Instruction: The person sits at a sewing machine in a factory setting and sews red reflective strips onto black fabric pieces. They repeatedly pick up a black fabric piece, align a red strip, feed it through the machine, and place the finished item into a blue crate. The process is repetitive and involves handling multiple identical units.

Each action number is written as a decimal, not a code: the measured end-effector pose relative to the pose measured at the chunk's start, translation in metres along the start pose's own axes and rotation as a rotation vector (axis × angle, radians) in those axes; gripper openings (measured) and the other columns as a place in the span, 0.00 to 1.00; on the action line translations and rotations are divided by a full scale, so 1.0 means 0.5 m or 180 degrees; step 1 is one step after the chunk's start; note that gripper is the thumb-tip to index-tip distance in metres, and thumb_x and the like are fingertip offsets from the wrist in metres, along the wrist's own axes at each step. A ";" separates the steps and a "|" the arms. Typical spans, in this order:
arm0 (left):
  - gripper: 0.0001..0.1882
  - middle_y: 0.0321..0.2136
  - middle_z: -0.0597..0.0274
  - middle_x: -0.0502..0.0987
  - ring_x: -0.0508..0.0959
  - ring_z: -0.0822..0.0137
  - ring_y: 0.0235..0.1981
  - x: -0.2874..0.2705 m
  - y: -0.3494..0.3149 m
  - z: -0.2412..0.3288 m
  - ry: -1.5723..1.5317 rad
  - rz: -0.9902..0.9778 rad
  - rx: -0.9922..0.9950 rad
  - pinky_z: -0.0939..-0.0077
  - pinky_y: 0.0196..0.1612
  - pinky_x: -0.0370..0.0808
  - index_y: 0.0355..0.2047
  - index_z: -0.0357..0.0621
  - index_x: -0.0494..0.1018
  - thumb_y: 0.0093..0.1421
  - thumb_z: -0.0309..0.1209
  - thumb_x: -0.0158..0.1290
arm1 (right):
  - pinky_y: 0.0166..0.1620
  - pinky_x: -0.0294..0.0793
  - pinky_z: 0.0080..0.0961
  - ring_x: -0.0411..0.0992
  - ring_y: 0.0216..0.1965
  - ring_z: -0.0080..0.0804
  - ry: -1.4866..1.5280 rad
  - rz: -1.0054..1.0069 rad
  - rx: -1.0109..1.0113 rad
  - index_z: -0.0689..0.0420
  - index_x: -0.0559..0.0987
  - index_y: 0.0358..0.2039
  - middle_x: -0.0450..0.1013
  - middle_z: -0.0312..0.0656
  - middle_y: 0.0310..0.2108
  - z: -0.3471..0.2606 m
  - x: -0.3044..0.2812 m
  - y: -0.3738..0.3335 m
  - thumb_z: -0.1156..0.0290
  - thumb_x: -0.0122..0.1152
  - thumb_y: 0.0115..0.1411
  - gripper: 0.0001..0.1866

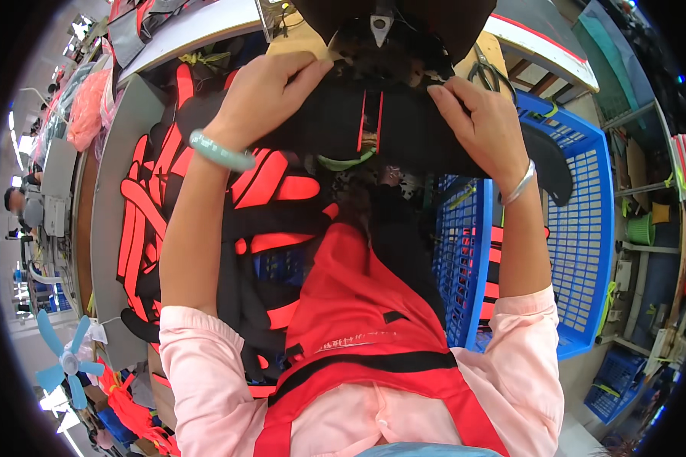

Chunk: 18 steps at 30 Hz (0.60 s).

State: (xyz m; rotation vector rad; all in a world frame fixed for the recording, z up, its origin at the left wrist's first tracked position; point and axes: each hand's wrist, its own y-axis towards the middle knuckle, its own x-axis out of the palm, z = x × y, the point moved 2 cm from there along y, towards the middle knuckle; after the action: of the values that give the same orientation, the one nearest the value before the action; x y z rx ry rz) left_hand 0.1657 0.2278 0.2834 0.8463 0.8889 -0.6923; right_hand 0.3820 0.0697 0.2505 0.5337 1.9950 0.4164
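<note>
A wide black fabric piece (305, 122) stretches between my two hands, with a narrow red-edged slot near its middle. My left hand (270, 95) pinches its upper left edge, thumb against fingers. My right hand (480, 126) grips the upper right edge in the same way, and its curved end hangs past my right wrist. Just beyond the fabric stands a dark machine (427, 23) with a pointed metal plate on its front. Shadow hides the detail where the fabric meets the machine.
Left of my lap, a grey-sided bin (110, 228) holds many black and red strips (270, 186). A blue plastic basket (587, 251) with similar strips stands on the right. Black-handled scissors (484, 72) lie by the machine. A blue fan (70, 362) is at far left.
</note>
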 end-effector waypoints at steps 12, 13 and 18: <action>0.19 0.17 0.70 0.67 0.63 0.81 0.20 0.016 0.091 -0.082 -0.0272 -0.0213 -0.0204 0.77 0.24 0.63 0.33 0.34 0.75 0.66 0.41 0.50 | 0.28 0.68 0.40 0.72 0.23 0.53 0.0127 -0.0125 0.0309 0.60 0.79 0.27 0.71 0.51 0.17 0.040 0.030 0.073 0.54 0.54 0.63 0.21; 0.19 0.17 0.71 0.67 0.63 0.81 0.20 0.017 0.093 -0.084 -0.0252 -0.0240 -0.0225 0.77 0.24 0.63 0.33 0.34 0.75 0.66 0.41 0.50 | 0.27 0.68 0.39 0.72 0.23 0.53 0.0188 -0.0044 0.0256 0.61 0.79 0.27 0.71 0.51 0.17 0.044 0.030 0.072 0.54 0.54 0.63 0.21; 0.18 0.19 0.71 0.67 0.64 0.82 0.23 0.013 0.099 -0.109 -0.0258 -0.0150 -0.0068 0.78 0.28 0.64 0.38 0.35 0.75 0.66 0.40 0.50 | 0.27 0.68 0.39 0.71 0.22 0.52 0.0109 0.0043 0.0150 0.60 0.79 0.26 0.71 0.51 0.17 0.038 0.022 0.082 0.53 0.54 0.62 0.21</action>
State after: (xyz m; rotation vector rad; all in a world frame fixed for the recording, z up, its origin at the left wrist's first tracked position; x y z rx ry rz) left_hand 0.1880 0.2980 0.2745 0.7751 0.8442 -0.7520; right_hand 0.4021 0.1115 0.2542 0.5734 2.0392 0.3901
